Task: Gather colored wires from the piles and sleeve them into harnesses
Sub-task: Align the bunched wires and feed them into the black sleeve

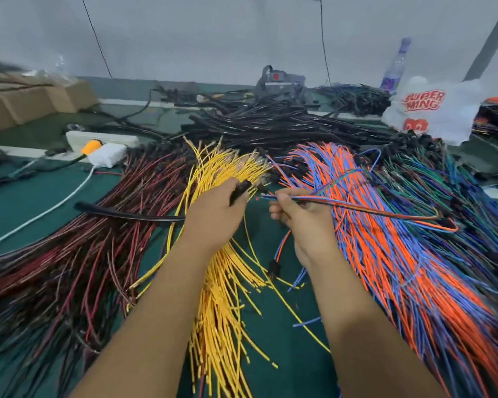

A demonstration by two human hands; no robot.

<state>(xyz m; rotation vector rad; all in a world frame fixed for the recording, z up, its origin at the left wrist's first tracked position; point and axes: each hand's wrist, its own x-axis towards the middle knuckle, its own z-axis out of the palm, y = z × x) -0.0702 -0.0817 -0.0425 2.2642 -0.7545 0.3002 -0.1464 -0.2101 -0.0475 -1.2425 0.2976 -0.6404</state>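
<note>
A worker's left hand (213,214) grips a black sleeve (127,214), fingers curled round it so that its open mouth pokes out past the knuckles toward 1 o'clock while the tail trails off toward 9 o'clock over the dark red pile (78,248). The right hand (302,214) pinches a thin bundle (357,206) of orange, blue and dark wires, their tips aimed toward 9 o'clock at the sleeve mouth and stopping just short of it.

The likely snag is at the mouth: the tips look slightly uneven, and one splayed strand could catch on the rim and fold back instead of entering. The bundle's far end, trailing toward 3 o'clock, lies across the orange-and-blue pile (400,254) and may drag loose strands along. The sleeve's long tail may also buckle if pushed against rather than held taut.

Both hands meet at centre frame over the green table (270,326), left hand above the yellow pile (222,297), which fans from 12 to 6 o'clock. Green-and-blue wires (443,179) lie at 2 o'clock, a heap of black sleeves (270,122) at 12 o'clock.
</note>
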